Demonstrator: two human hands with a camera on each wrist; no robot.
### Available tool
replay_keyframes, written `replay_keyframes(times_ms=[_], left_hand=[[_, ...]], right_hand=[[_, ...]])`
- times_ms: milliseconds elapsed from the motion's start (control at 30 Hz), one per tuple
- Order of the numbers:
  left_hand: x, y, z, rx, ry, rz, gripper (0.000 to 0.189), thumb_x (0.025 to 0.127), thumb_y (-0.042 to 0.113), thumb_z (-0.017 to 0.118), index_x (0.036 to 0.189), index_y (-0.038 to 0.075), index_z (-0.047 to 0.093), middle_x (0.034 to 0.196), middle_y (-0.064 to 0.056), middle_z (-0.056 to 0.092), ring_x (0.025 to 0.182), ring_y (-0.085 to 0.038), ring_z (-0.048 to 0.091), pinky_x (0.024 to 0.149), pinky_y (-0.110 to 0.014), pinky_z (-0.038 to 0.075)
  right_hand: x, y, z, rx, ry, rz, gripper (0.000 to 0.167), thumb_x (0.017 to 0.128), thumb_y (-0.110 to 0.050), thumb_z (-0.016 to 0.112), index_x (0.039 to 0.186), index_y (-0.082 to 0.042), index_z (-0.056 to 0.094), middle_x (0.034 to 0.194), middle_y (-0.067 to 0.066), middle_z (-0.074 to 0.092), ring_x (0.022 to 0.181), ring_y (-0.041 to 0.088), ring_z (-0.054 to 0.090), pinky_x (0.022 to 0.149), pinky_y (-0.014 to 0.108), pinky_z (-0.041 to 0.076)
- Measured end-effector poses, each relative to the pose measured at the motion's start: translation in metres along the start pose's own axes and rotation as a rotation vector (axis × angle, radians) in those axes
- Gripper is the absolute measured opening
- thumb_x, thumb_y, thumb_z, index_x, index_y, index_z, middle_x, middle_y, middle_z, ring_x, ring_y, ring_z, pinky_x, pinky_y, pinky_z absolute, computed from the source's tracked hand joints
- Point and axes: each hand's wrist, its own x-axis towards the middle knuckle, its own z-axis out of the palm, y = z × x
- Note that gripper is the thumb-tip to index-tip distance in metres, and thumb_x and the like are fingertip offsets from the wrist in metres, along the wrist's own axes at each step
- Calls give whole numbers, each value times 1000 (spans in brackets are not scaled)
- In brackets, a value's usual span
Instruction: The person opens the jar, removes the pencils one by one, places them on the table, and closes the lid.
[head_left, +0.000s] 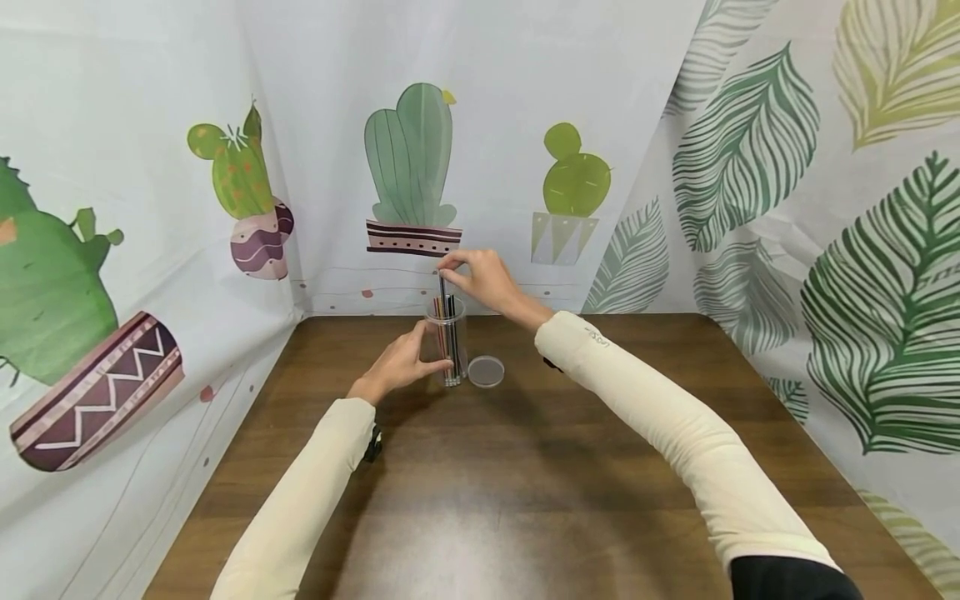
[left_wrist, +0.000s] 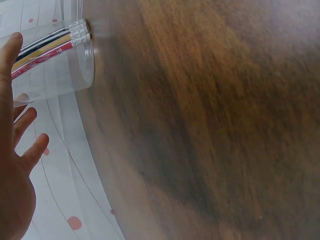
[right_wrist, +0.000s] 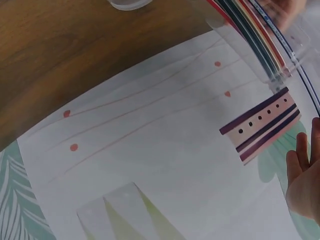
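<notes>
A tall clear cylindrical container (head_left: 462,346) stands upright near the back of the table, with several pencils (left_wrist: 50,50) inside it. Their silver-ended, eraser-like tips sit at the bottom. My left hand (head_left: 396,360) grips the container from its left side, thumb in front and fingers partly hidden behind the clear wall. Above the open rim, my right hand (head_left: 486,282) pinches the upper end of a dark blue pencil (right_wrist: 309,90). That pencil rises higher than the others, its lower part still within the container.
A round clear lid (head_left: 486,372) lies on the brown wooden table (head_left: 480,475), just right of the container. Close behind the table's back edge hangs a white cloth (head_left: 495,167) printed with cacti. A leaf-patterned cloth (head_left: 757,250) borders the right side.
</notes>
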Motion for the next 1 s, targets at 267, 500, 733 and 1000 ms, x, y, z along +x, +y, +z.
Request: replay_keyframes(times_ms=[267, 500, 733, 1000], left_hand=[[1, 0, -2, -2, -6, -7, 85, 87, 57, 80, 148, 15, 38, 141, -17, 61, 128, -38, 60, 104, -56, 49], [-1, 0, -2, 2, -16, -32, 88, 87, 59, 79, 150, 14, 37, 145, -20, 57, 130, -41, 58, 106, -57, 48], [-1, 0, -2, 14, -17, -35, 87, 87, 58, 79, 150, 14, 36, 145, -20, 57, 131, -41, 57, 107, -58, 48], [0, 1, -2, 32, -17, -43, 84, 86, 59, 79, 146, 15, 40, 141, -19, 60, 129, -38, 58, 106, -56, 49]], right_hand=[[15, -8, -16, -14, 18, 23, 16, 102, -18, 70, 112, -9, 78, 106, 4, 79, 67, 13, 59, 64, 25, 41], [23, -10, -29, 7, 30, 42, 19, 103, -20, 67, 115, -10, 79, 109, 4, 79, 49, 8, 32, 55, 25, 35], [27, -13, -43, 34, 57, 62, 18, 103, -19, 68, 115, -12, 78, 111, 4, 78, 54, 10, 42, 60, 24, 43], [33, -12, -55, 91, 112, 39, 19, 102, -11, 68, 115, -1, 77, 111, 12, 78, 111, 25, 73, 102, 35, 55]])
